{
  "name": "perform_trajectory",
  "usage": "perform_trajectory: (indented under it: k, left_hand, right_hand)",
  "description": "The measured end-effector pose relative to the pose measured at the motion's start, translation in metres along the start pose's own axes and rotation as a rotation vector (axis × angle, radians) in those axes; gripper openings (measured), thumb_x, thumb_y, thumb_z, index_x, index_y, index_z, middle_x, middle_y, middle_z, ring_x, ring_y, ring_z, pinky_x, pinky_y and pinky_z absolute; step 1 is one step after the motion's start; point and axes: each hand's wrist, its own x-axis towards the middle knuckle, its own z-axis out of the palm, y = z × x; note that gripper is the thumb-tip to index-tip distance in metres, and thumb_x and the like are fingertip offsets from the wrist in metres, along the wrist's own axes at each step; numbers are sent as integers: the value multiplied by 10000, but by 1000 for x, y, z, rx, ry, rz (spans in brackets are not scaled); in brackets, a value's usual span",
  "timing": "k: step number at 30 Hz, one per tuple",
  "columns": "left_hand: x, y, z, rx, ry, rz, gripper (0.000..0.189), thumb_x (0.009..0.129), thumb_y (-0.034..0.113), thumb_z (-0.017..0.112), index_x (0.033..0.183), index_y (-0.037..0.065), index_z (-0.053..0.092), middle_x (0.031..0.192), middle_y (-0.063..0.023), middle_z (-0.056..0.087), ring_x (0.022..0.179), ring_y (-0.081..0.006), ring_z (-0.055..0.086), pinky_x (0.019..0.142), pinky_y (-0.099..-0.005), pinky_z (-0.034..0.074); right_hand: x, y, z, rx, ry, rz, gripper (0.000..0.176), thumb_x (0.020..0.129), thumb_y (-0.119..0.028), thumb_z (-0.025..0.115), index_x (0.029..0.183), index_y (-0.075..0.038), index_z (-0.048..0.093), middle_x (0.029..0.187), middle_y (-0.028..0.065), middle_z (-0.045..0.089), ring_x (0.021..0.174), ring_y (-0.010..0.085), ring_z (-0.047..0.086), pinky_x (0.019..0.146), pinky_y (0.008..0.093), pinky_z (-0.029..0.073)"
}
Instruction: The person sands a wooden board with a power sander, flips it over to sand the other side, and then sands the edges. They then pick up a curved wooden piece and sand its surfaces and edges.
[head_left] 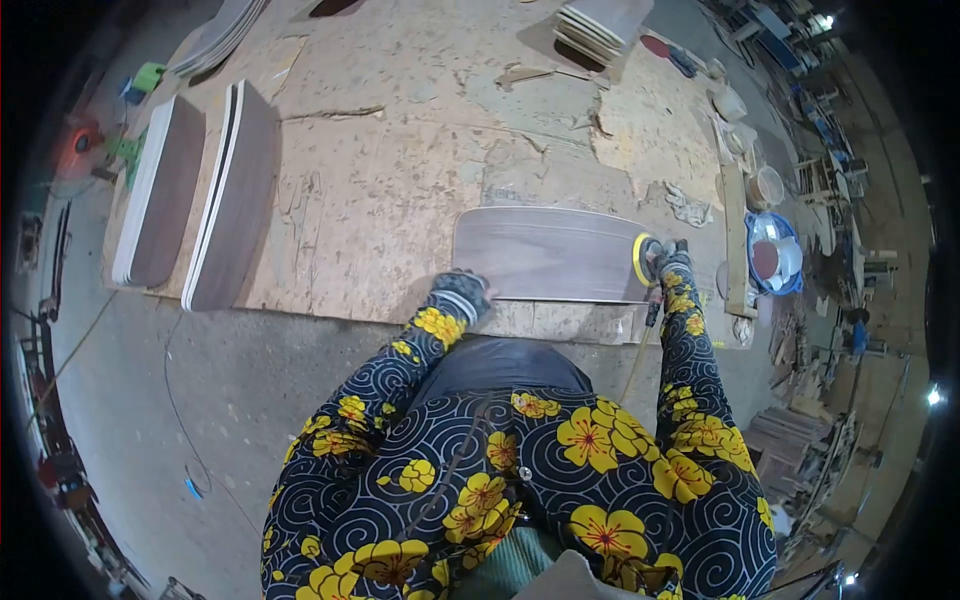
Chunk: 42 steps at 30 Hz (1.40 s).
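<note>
A curved wooden panel (550, 255) with a pale rim lies flat on the worktable before me. My right hand (676, 258), in a dark glove, is closed around a sander (650, 262) with a yellow disc edge. The sander sits at the panel's right end, and its hose runs down toward me. At the near left corner of the panel, my gloved left hand (463, 291) grips the edge; its fingertips are partly hidden.
Stacked curved panels (235, 190) and more panels (160, 190) lie on the left. Another stack (600, 28) sits at the far side. A crumpled rag (688, 205) lies beyond the sander. Right of the table stands a blue basin (790, 268) holding discs. The cardboard-covered tabletop (370, 200) is torn.
</note>
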Motion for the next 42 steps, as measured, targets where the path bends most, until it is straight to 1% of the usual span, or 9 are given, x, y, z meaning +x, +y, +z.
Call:
perform_trajectory:
  k: [2,7,10,19,22,27,30,38,42]
  left_hand:
    - [8,2,-59,-77,-201,-101,676,874,556,507,1307,37,537,1330,-188,540,1236,-357,505,1045,-440,388]
    - [85,-12,-80,-7,381,-187,886,692,674,686,1294,35,566,1327,-206,542,1258,-336,495,1070,-398,376]
    - [115,-2,-101,-31,43,-139,921,639,669,734,1290,40,566,1351,-219,512,1257,-348,492,1053,-411,401]
    - [62,36,-135,279,359,128,877,575,758,685,1134,83,652,1146,-168,605,1055,-320,585,926,-429,455]
    - [37,42,-130,115,279,22,1020,497,776,719,1178,20,642,1276,-256,555,1244,-363,479,1084,-431,344]
    - [12,19,-87,174,872,376,589,620,664,708,735,94,611,729,-101,564,735,-296,543,715,-455,381]
    - [11,7,-76,115,925,238,598,627,670,704,756,91,630,750,-111,571,727,-302,542,726,-457,380]
    - [7,-25,-89,-99,761,398,363,689,342,811,890,69,680,847,-121,641,843,-300,603,771,-423,483]
    - [20,-68,-74,-782,363,56,496,614,297,874,982,64,637,935,-166,663,858,-291,646,772,-389,518]
  right_hand:
    - [3,19,-4,51,28,23,632,703,-153,819,1206,-121,437,1056,172,612,944,325,628,768,452,535]
    - [-23,50,-9,97,98,-18,642,684,-217,842,1182,-98,455,1060,148,612,976,304,612,805,416,516]
    - [-63,42,-24,190,126,37,705,645,-257,866,1186,-62,458,1076,138,600,987,289,604,846,371,496]
    - [-81,178,-43,600,381,-60,701,634,-142,867,1229,-112,498,1115,105,561,999,247,558,876,367,481]
    - [-99,193,-42,722,426,-195,678,624,-98,857,1208,-106,513,1190,110,520,1084,251,504,940,387,434]
    - [-128,187,-31,703,336,-187,668,653,-75,836,1234,-114,510,1177,101,518,1046,242,525,903,377,466]
    - [-166,117,-38,801,243,-99,680,651,-75,836,1241,-121,502,1160,99,518,983,239,554,800,347,507]
    - [-193,32,-27,475,250,-424,707,607,-213,863,1216,-88,526,1098,113,544,1034,258,522,900,414,443]
    - [-206,-39,-31,171,255,-665,684,622,-250,851,1209,-91,539,1070,155,565,984,303,541,867,412,455]
